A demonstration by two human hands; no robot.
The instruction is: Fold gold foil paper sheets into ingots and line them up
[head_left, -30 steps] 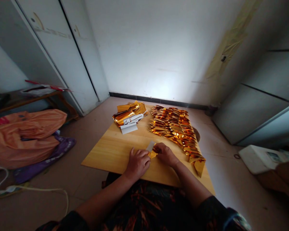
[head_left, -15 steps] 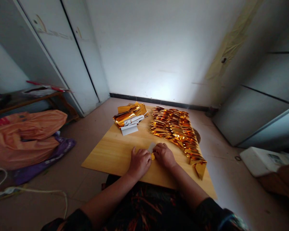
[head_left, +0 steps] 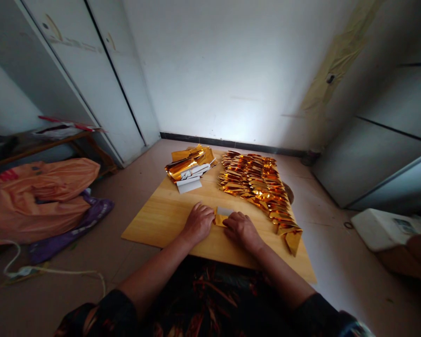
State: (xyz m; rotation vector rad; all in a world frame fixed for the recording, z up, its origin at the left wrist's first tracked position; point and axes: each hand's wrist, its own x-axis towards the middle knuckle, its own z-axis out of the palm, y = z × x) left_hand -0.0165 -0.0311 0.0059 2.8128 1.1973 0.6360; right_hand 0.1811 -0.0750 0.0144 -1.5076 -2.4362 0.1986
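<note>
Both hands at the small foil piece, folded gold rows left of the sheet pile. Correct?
Wrong side: the folded gold rows lie right of the sheet pile, per the head view. Left hand and right hand are at the small foil piece.

The left hand (head_left: 198, 223) and right hand (head_left: 244, 231) flank a small gold-and-grey paper (head_left: 221, 219) on the wooden tabletop (head_left: 161, 217).
</note>
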